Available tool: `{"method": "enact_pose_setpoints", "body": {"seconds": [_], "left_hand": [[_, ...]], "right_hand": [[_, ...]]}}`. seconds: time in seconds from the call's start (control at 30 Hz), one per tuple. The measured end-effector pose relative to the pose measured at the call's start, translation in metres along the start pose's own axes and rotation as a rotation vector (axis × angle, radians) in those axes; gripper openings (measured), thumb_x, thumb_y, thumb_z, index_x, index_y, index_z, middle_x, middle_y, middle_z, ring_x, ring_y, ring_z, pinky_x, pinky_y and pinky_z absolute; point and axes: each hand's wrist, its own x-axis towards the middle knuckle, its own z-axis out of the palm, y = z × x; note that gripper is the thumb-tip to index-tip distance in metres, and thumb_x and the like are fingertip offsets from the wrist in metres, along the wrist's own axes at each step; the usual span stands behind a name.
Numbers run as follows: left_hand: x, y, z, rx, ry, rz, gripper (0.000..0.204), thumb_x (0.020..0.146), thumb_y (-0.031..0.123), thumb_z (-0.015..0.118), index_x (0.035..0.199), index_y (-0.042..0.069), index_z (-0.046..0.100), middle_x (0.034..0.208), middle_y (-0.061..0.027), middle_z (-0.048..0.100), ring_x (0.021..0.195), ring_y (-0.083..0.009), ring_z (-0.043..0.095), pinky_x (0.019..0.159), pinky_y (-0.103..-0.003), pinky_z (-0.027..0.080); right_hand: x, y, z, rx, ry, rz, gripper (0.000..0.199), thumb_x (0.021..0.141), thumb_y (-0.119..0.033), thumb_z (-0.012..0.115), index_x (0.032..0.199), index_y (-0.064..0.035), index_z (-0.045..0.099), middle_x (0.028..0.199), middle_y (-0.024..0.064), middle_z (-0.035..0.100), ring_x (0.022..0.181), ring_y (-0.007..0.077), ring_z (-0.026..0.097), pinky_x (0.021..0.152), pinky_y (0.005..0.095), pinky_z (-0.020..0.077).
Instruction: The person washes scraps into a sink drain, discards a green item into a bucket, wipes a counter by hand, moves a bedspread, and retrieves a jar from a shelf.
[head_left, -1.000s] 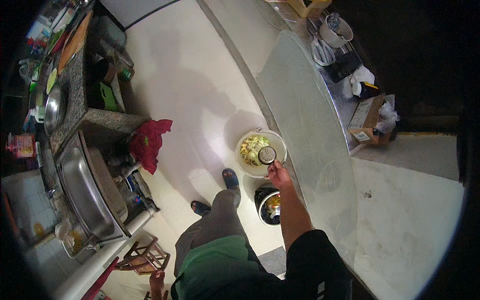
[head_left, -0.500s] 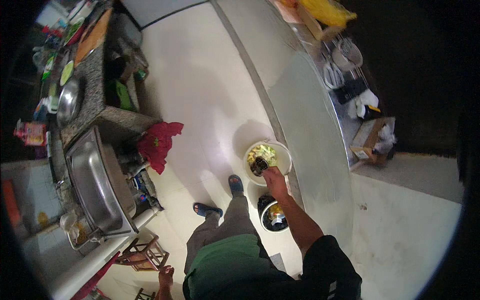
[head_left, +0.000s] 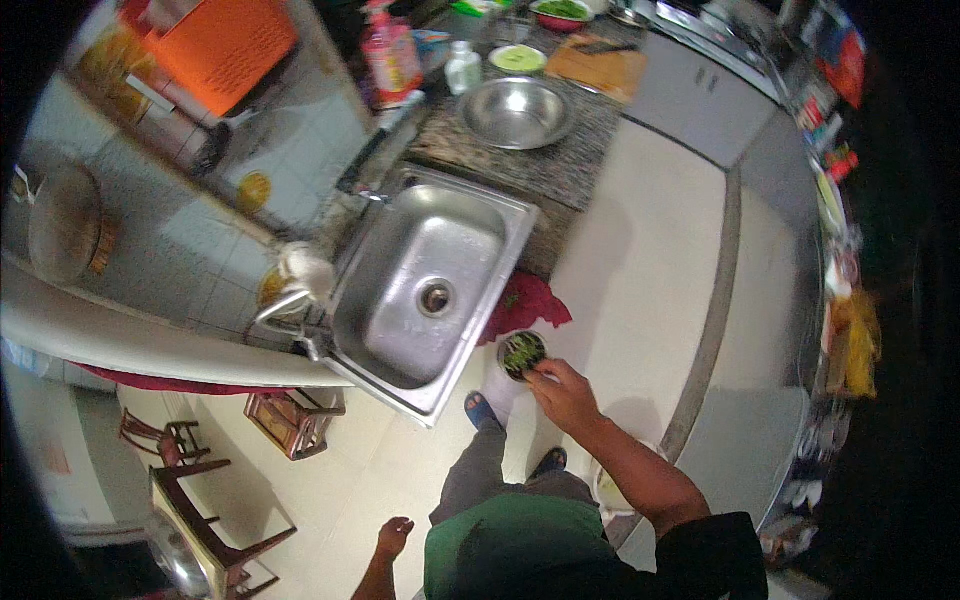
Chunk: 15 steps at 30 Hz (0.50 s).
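Observation:
My right hand (head_left: 562, 392) is closed on the rim of a small round strainer (head_left: 522, 372), which holds dark and green scraps. The strainer hangs above the floor, just right of the stainless steel sink (head_left: 484, 250) and over a red cloth (head_left: 540, 300). Inside the sink basin, the round drain (head_left: 436, 298) shows. My left hand (head_left: 395, 538) hangs low beside my leg, its fingers loosely bent and apart, with nothing seen in it. Partly behind my right forearm stands a pale bucket (head_left: 606, 488).
A metal bowl (head_left: 516, 112) stands on the granite counter beyond the sink, near a cutting board (head_left: 600, 68) with a knife. Wooden stools (head_left: 292, 425) stand at the lower left. A glass-like panel (head_left: 750, 430) and a cluttered shelf run along the right.
My view has turned left toward the sink. My right hand has moved from above the bucket of scraps to beside the sink, still holding the strainer. My left hand remains low.

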Motion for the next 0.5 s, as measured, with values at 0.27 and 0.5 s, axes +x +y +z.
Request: {"method": "enact_pose_setpoints", "body": {"seconds": [0.27, 0.5], "left_hand": [[-0.012, -0.009, -0.005, -0.374, 0.199, 0.029, 0.031, 0.079, 0.033, 0.045, 0.08, 0.006, 0.059, 0.071, -0.0091, 0.058, 0.064, -0.0182, 0.055, 0.059, -0.032, 0.045], [-0.028, -0.044, 0.002, -0.582, 0.102, -0.296, 0.025, 0.077, 0.019, 0.053, 0.094, 0.002, 0.057, 0.083, -0.0093, 0.059, 0.071, -0.0161, 0.052, 0.063, -0.03, 0.043]], "right_hand": [[0.153, 0.086, 0.259, -0.324, -0.553, 0.333, 0.022, 0.077, -0.014, 0.041, 0.08, -0.0013, 0.059, 0.092, 0.0158, 0.054, 0.078, 0.0294, 0.057, 0.066, 0.0374, 0.0469], [0.157, 0.103, 0.324, -0.278, -0.809, 0.37, 0.024, 0.074, -0.011, 0.04, 0.086, 0.0033, 0.055, 0.084, 0.0208, 0.056, 0.075, 0.0344, 0.057, 0.065, 0.0435, 0.0457]]}}
